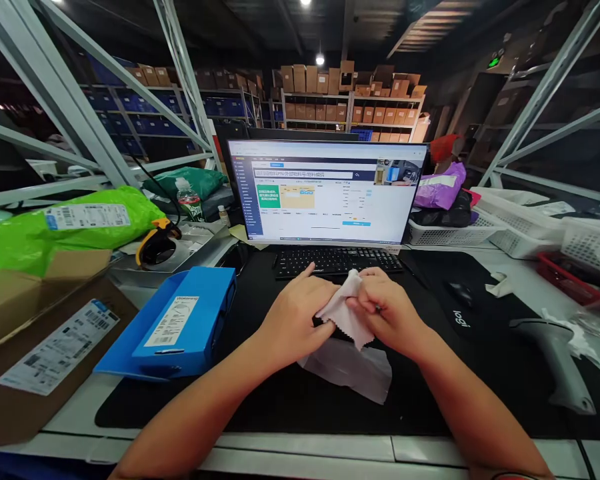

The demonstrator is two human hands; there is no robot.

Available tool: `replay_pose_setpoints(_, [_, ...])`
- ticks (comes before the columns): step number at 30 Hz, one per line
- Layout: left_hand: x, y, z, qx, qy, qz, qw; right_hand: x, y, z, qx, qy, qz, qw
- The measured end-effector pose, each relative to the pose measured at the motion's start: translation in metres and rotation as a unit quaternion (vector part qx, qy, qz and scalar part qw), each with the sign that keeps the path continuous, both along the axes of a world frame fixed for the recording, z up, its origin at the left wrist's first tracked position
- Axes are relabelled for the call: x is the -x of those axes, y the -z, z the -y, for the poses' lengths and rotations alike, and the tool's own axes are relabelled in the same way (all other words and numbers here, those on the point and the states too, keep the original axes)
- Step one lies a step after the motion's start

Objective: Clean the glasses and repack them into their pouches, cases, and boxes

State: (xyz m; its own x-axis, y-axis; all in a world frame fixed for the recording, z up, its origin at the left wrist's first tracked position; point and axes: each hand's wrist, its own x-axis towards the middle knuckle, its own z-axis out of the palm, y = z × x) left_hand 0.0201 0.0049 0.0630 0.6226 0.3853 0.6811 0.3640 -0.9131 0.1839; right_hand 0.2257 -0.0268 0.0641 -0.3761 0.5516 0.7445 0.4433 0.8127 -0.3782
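My left hand (293, 315) and my right hand (389, 308) meet over the black desk mat (260, 400), both pinching a small white cloth (344, 310). The right hand's fingers also close round a small dark object that I cannot make out. A clear plastic bag (353, 370) lies flat on the mat just under the hands. A black keyboard (337, 260) sits right behind them, in front of a lit monitor (325, 190).
A blue box (180, 323) with a white label lies to the left, beside cardboard boxes (40, 333) and a green parcel (65, 227). A mouse (461, 293) and a grey scanner (555, 360) lie right. White baskets (530, 233) stand at the back right.
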Motion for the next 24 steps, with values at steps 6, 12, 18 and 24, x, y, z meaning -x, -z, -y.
replay_pose_setpoints(6, [0.005,-0.004,0.004,-0.100,0.022,0.019,0.995,0.008,-0.002,0.003,-0.022,-0.025,0.071,0.997])
replay_pose_setpoints(12, [0.016,-0.012,0.002,-0.119,0.024,0.055,0.991,-0.021,-0.022,0.006,0.119,-0.133,0.099,0.979])
replay_pose_setpoints(18, [0.013,-0.011,0.007,-0.144,0.012,0.052,0.988,-0.025,-0.024,0.010,0.104,-0.118,0.138,0.978])
replay_pose_setpoints(24, [0.008,-0.008,0.007,-0.218,0.020,0.012,0.976,0.009,-0.005,0.012,0.012,-0.035,0.126,0.991])
